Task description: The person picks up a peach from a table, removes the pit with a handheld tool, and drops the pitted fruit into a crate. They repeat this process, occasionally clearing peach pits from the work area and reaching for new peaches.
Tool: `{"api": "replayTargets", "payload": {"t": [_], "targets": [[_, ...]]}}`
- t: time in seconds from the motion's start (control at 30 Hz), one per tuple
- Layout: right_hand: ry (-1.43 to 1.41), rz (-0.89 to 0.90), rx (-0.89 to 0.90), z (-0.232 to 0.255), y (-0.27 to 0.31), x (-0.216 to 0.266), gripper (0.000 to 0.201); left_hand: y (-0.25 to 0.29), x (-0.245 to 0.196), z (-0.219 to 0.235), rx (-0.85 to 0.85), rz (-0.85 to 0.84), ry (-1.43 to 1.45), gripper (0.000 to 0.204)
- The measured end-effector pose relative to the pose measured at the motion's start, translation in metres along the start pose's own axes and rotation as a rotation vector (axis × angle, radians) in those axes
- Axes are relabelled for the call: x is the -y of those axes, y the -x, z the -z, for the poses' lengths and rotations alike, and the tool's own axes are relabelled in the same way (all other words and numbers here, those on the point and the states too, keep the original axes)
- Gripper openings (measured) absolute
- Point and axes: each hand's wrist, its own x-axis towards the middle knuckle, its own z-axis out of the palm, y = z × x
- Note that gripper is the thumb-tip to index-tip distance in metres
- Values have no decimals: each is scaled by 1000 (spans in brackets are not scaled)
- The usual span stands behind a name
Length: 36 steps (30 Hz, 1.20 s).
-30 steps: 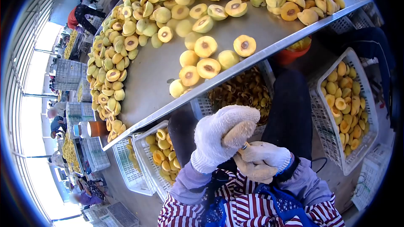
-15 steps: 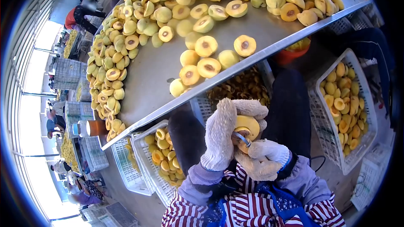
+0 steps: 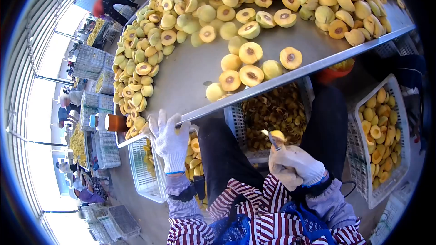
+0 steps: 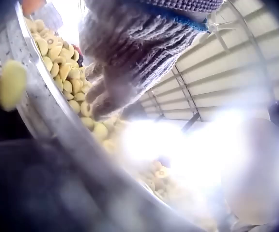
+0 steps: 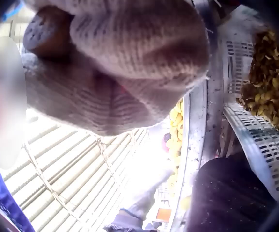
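My gloved left hand point(image 3: 170, 138) is open with its fingers spread at the table's left front corner, above a crate of peach halves point(image 3: 194, 161). Beside the table edge in the left wrist view, a blurred peach half point(image 4: 12, 84) is in mid-air, apart from the hand. In my gloved right hand point(image 3: 296, 165) I grip a small pitting knife point(image 3: 274, 141) with a curved metal blade. Its handle end point(image 5: 45, 34) pokes out of the fist in the right wrist view. A yellow piece of peach point(image 3: 278, 134) shows at the blade.
Peach halves point(image 3: 251, 53), many with brown centres, lie on the metal table point(image 3: 181, 81). A crate of dark scraps point(image 3: 272, 118) sits under its edge between my knees. Another peach crate point(image 3: 377, 136) stands at right. An orange-brown container point(image 3: 116, 122) is at the table's left corner.
The left hand has left the right one and moved left to the table corner, opening. The peach half both hands held is gone from between them. The view has shifted left.
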Motion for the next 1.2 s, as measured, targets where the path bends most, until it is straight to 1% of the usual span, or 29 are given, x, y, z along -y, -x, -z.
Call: {"api": "replayTargets", "payload": {"t": [0.03, 0.13, 0.2, 0.3, 0.33, 0.4, 0.43, 0.5, 0.53, 0.6, 0.63, 0.67, 0.7, 0.73, 0.77, 0.8, 0.83, 0.9, 0.93, 0.97, 1.03, 1.13, 1.2], "targets": [[110, 101, -92, -3, -10, -10, 31, -5, -6, -4, -59, 37, -78, 29], [126, 24, -97, -9, -10, -5, 29, -43, -30, -24, 226, 208, 684, 32], [147, 11, -103, -5, -12, -3, 28, -71, -49, -32, 536, 241, 771, 34], [166, 19, -141, -4, -12, -4, 29, -90, -45, -91, 492, 302, 508, 39], [165, -4, -144, -5, -11, -1, 28, -89, -43, -101, 466, 222, 511, 41], [159, -51, -150, -10, -9, 4, 26, -91, -43, -104, 419, 60, 517, 45], [181, -22, -155, -9, -12, -1, 25, -91, -44, -103, 437, 116, 511, 47], [233, 41, -165, -10, -21, -6, 24, -98, -49, -87, 464, 228, 499, 51], [262, -16, -156, -11, -16, 0, 25, -98, -44, -90, 491, 412, 1003, 52], [277, -12, -177, -13, -13, 4, 25, -88, -28, -97, 518, 793, 2009, 53], [285, -15, -186, -13, -13, 3, 25, -82, -36, -87, 409, 671, 2108, 55], [353, -10, -204, -10, -16, -1, 33, -77, -56, -53, 380, 712, 2280, 59], [466, 51, -243, -7, -20, -6, 35, -68, -74, -17, 403, 605, 2438, 63], [583, 113, -279, -3, -25, -13, 36, -59, -82, -4, 521, 504, 2059, 67], [702, 177, -312, 0, -29, -19, 38, -46, -96, 22, 579, 470, 2101, 64], [897, 268, -412, 0, -31, -24, 44, -44, -109, 28, 410, 23, 1642, 60], [952, 269, -442, -3, -28, -22, 45, -42, -119, 31, 238, -362, 1138, 56], [1057, 268, -497, -11, -18, -16, 46, -29, -132, 26, 382, 43, 1156, 44], [1048, 226, -505, -8, -15, -17, 45, -24, -129, 9, 484, 241, 1344, 46], [963, 251, -486, -7, -13, -17, 45, -24, -128, 8, 700, 579, 1743, 52], [791, 290, -443, -7, -8, -17, 46, -20, -129, 15, 818, 770, 2124, 58], [761, 285, -408, -9, -7, -12, 47, -17, -136, 25, 846, 689, 2223, 75], [768, 257, -404, -7, -10, -14, 46, -16, -140, 27, 890, 665, 2204, 80]]}}
